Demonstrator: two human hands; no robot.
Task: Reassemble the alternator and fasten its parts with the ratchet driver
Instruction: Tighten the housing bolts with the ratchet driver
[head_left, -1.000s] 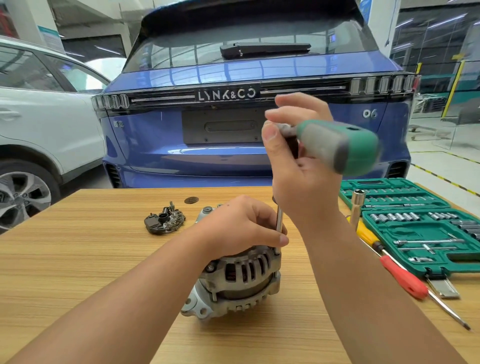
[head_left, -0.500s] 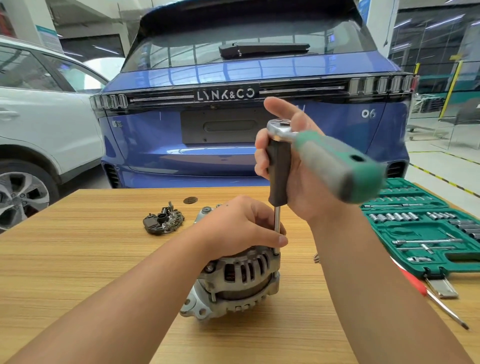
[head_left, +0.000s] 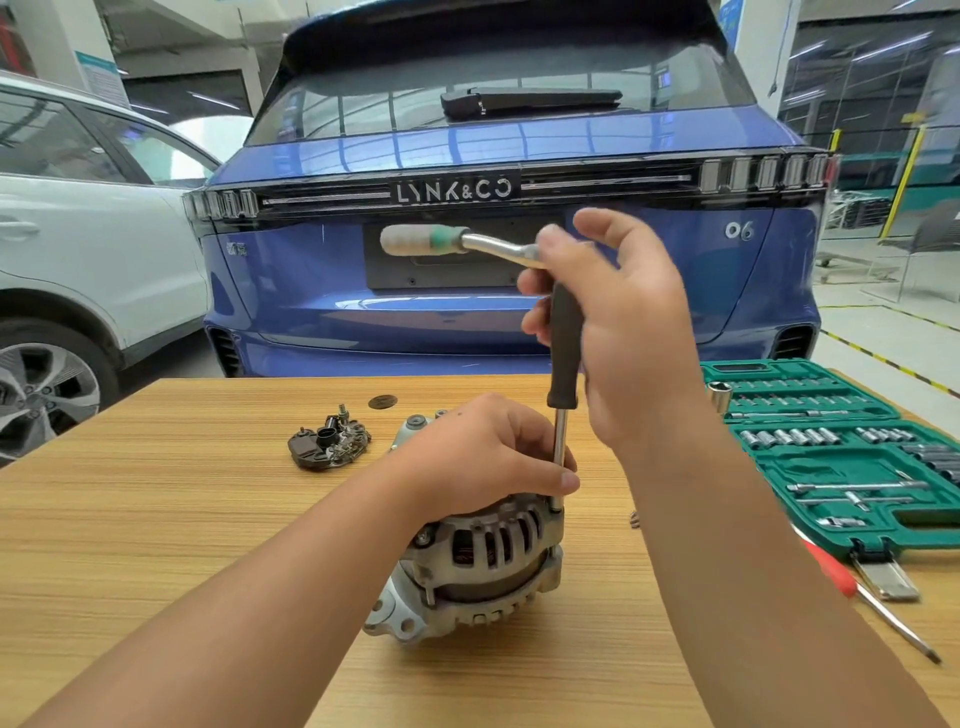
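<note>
The right hand (head_left: 623, 332) loosely grips the ratchet driver (head_left: 563, 353), its shaft vertical at frame centre; the left hand (head_left: 488, 457) pinches the shaft atop the alternator (head_left: 478, 566).

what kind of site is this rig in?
Likely a car workshop or training garage: a blue hatchback car parked behind the wooden workbench, an open green socket-set case, and a silver alternator being worked on.
</note>
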